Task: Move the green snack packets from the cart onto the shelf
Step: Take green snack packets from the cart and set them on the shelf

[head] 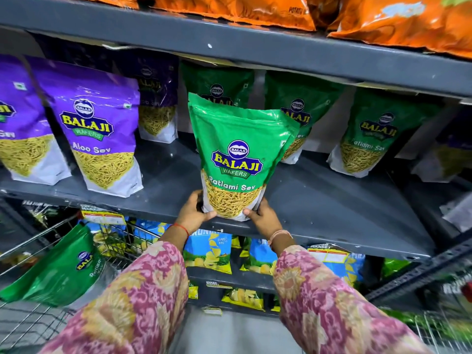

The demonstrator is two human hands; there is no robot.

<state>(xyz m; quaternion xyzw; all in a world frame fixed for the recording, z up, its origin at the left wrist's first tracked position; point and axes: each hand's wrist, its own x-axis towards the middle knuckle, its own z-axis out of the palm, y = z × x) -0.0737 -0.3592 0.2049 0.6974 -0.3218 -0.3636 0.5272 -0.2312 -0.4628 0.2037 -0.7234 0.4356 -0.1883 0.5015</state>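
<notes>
A green Ratlami Sev packet (236, 149) stands upright at the front edge of the grey middle shelf (332, 200). My left hand (192, 212) grips its lower left corner and my right hand (264, 217) grips its lower right corner. Three more green packets (370, 134) stand farther back on the same shelf, behind and to the right of the held one. Another green packet (63, 269) lies tilted in the wire cart (23, 251) at the lower left.
Purple Aloo Sev packets (94, 123) fill the left of the middle shelf. Orange packets (396, 19) lie on the shelf above. Blue and yellow chip bags (209, 254) sit on the lower shelves. A shelf upright (421, 272) runs along the right.
</notes>
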